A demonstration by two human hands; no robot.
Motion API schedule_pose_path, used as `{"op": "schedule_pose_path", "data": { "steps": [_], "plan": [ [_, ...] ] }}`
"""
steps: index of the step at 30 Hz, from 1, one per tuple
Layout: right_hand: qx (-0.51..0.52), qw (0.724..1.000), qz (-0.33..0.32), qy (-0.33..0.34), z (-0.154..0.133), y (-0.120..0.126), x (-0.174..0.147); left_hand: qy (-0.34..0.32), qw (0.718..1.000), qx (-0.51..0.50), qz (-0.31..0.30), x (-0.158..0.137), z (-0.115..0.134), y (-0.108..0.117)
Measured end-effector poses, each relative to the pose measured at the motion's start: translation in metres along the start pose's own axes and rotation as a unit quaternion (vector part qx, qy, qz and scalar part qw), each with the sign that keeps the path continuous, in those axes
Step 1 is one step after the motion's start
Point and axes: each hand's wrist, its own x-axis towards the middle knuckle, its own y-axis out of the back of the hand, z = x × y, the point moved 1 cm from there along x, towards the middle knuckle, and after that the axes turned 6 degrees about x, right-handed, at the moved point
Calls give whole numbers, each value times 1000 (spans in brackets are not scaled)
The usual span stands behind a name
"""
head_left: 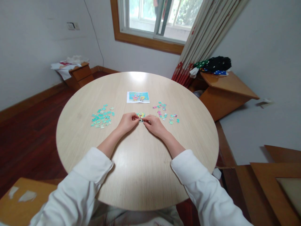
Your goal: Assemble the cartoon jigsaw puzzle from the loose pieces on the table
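A small joined patch of jigsaw puzzle [141, 115], with a yellow cartoon figure on it, lies at the middle of the table. My left hand [129, 121] pinches at its left side, and my right hand [153, 123] pinches at its right. The fingertips nearly meet over the patch's lower edge and hide part of the pieces there. To the left is a heap of loose turquoise and pale puzzle pieces [102, 118]. Smaller groups of pink, turquoise and mixed pieces [165, 115] lie scattered to the right. Beyond my hands is a printed picture card [138, 97] with cartoon figures.
The round wooden table [141, 175] reaches close to my body. A small cabinet with papers [81, 75] stands at the back left, and a wooden cabinet with cloths [225, 91] at the back right. A wooden chair [275, 188] is at the right; a wooden seat [25, 201] at the left.
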Motion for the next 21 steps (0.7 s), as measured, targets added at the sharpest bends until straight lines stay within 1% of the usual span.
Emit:
{"op": "schedule_pose_path", "data": {
  "steps": [5,13,21],
  "plan": [
    [-1,1000,0,-2,-1,0,0,4,1000,12,2,-1,3,1],
    [20,999,12,-22,0,-2,0,-11,999,37,11,-3,7,-1],
    [34,999,19,-37,-1,-2,0,-35,996,83,-16,-3,6,-1]
  ]
}}
